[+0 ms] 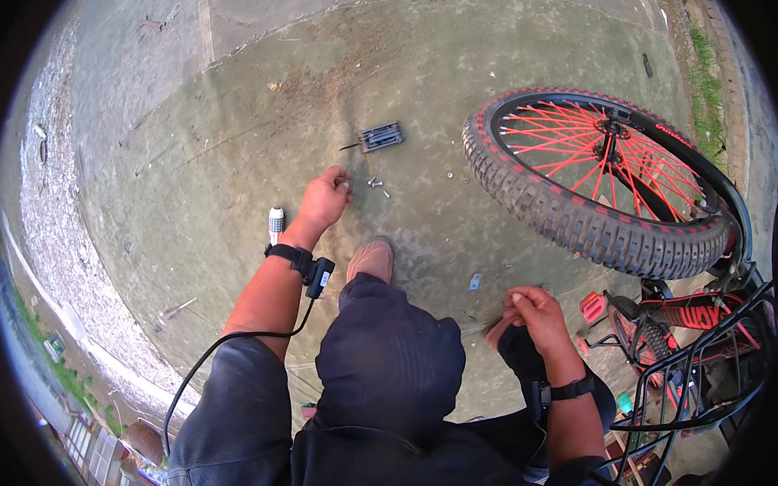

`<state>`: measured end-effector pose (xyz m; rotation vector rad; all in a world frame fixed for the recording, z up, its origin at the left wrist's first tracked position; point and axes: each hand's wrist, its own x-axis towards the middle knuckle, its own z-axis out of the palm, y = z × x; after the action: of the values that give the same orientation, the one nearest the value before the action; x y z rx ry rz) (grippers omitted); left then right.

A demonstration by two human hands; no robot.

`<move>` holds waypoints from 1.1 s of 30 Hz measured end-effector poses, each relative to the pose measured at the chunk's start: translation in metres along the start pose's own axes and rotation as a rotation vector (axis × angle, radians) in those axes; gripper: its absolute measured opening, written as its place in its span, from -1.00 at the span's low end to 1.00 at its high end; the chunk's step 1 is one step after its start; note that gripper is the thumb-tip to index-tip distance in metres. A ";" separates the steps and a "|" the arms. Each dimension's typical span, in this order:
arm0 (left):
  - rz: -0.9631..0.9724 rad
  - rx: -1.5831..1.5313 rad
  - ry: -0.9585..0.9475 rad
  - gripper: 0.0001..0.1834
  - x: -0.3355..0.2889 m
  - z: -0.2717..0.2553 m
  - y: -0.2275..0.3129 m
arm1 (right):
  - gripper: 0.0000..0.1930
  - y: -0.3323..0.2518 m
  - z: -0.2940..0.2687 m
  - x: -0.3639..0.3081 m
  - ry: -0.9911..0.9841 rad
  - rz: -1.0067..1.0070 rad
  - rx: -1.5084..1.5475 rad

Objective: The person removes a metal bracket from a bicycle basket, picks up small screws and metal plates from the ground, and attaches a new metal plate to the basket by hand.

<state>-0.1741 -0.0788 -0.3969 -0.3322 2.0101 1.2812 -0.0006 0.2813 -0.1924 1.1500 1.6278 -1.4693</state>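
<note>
My left hand (325, 198) is held over the ground with its fingers curled together. Whether anything is in them is hidden. Just right of it lie a few small bolts (376, 183), and beyond them a dark folding hex key set (381, 137) with one key swung out. A white, dark-patterned cylindrical object (276, 219) shows beside my left wrist, partly covered. My right hand (538, 318) is near my right knee, thumb and fingers pinched together; what they hold, if anything, is too small to make out. A small pale-blue piece (475, 282) lies to its left.
A bicycle wheel (591, 226) with red spokes and a knobby black tyre is tilted at the right. Below it stand a black metal rack (701, 374) and a red pedal (591, 307). A small nut (450, 175) lies left of the tyre. My shoe (371, 261) rests on the concrete.
</note>
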 end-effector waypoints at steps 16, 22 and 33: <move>-0.071 -0.224 -0.133 -0.70 0.008 0.017 -0.002 | -0.77 0.009 -0.012 0.000 0.030 0.012 -0.037; -0.026 -0.080 -0.137 -0.74 0.008 0.032 0.007 | -0.78 0.010 -0.013 -0.001 0.031 0.007 -0.034; 0.517 0.554 0.003 -0.78 0.015 0.063 0.026 | -0.79 0.013 -0.022 -0.009 0.056 0.022 -0.016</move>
<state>-0.1718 -0.0100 -0.4053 0.4742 2.4377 0.9329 0.0167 0.3007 -0.1861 1.2065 1.6567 -1.4188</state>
